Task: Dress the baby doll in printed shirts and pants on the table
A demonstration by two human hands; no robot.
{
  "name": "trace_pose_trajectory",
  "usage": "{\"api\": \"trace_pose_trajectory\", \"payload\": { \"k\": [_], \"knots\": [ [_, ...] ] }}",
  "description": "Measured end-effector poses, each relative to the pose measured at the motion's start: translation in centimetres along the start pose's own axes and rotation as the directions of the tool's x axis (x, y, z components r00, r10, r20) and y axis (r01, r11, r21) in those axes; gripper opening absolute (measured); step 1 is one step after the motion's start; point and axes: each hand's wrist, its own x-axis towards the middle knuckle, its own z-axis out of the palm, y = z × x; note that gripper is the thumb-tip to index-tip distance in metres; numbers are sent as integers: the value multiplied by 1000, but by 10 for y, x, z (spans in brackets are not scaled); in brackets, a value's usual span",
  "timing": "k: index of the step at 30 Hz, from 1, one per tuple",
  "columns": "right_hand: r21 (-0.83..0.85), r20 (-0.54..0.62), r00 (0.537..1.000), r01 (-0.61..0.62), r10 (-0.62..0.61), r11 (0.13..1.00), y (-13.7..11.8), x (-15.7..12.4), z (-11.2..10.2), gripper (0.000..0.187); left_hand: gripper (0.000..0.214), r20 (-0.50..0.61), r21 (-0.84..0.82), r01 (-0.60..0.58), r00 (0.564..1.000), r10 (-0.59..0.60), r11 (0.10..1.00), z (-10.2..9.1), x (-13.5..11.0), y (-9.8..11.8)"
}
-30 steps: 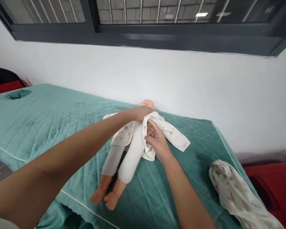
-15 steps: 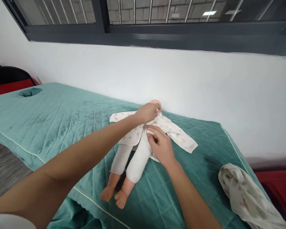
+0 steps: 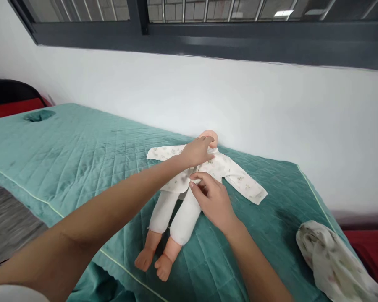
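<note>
A baby doll (image 3: 179, 223) lies on its back on the green quilted bed cover, feet towards me. It wears a white printed baby shirt (image 3: 246, 186), sleeves spread wide, and white leggings or cloth on its legs. Over the upper chest, just below the doll's head (image 3: 211, 135), is my left hand (image 3: 198, 152), fingers apart and lying near the collar. My right hand (image 3: 212, 198) is at the doll's belly, thumb and fingertips pinched at the shirt's front edge. My left hand and forearm hide part of the chest and the doll's right shoulder.
The green bed cover (image 3: 91, 142) runs along a white wall (image 3: 271, 109) under a dark window frame. A crumpled printed cloth (image 3: 337, 260) lies at the right edge, beside something red (image 3: 370, 247). A face hole (image 3: 39, 115) shows at the far left.
The fingers of my left hand have uncurled near the collar. My right hand has shifted slightly; the shirt flap beside it no longer shows by the doll's hip. The view has tilted down a little.
</note>
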Motion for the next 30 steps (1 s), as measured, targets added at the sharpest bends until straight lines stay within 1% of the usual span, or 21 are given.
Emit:
{"api": "trace_pose_trajectory", "payload": {
  "k": [2, 4, 6, 8, 10, 12, 13, 14, 15, 16, 17, 18, 20, 23, 25, 27, 30],
  "knots": [
    [-49, -2, 996, 83, -84, 995, 2, -1, 3, 17, 45, -89, -34, 46, 995, -49, 998, 6, 5, -5],
    [-75, -23, 980, 197, -199, 977, 5, -2, 5, 17, 38, -181, -94, 72, 979, -88, 993, 10, 9, -10],
    [-99, -80, 950, 293, -301, 951, 11, -1, 6, 18, 37, -263, -170, 54, 960, -98, 984, 11, 7, -17],
    [-118, -145, 928, 327, -342, 937, 18, 1, 7, 19, 34, -331, -236, -3, 940, -77, 972, 11, -6, -26],
    [-116, -179, 928, 309, -326, 944, 27, 3, 8, 22, 27, -379, -259, -73, 925, -32, 963, 12, -32, -39],
    [-87, -177, 940, 280, -291, 956, 35, 5, 9, 26, 19, -386, -249, -120, 922, 15, 961, 16, -70, -54],
    [-69, -168, 946, 270, -277, 961, 39, 6, 10, 28, 19, -389, -241, -127, 921, 24, 962, 19, -91, -61],
    [-51, -154, 951, 262, -267, 964, 42, 7, 11, 29, 22, -399, -257, -116, 917, 5, 959, 23, -112, -68],
    [-37, -139, 955, 258, -261, 965, 44, 7, 12, 31, 26, -411, -292, -86, 911, -44, 953, 27, -132, -74],
    [-24, -125, 958, 256, -257, 966, 45, 7, 13, 33, 30, -401, -334, -47, 911, -97, 941, 32, -150, -78],
    [-15, -112, 960, 255, -255, 967, 46, 7, 14, 34, 35, -365, -379, -23, 923, -126, 925, 36, -166, -80],
    [-9, -99, 962, 255, -255, 967, 46, 6, 14, 37, 40, -321, -412, -19, 939, -126, 911, 39, -177, -82],
    [-13, -71, 963, 260, -260, 966, 45, 5, 15, 44, 47, -278, -459, -18, 953, -124, 888, 43, -191, -81],
    [-65, -29, 961, 272, -274, 960, 43, 0, 15, 56, 56, -233, -506, -12, 965, -124, 863, 41, -196, -77],
    [-94, -30, 959, 279, -283, 956, 44, -8, 15, 61, 59, -191, -521, 2, 974, -119, 854, 37, -196, -75],
    [-93, -75, 959, 267, -274, 959, 45, -20, 15, 60, 61, -153, -516, 14, 982, -108, 856, 35, -195, -74],
    [-101, -198, 956, 200, -217, 975, 46, -38, 19, 47, 59, -128, -493, 20, 987, -95, 870, 35, -195, -76]
  ]
}}
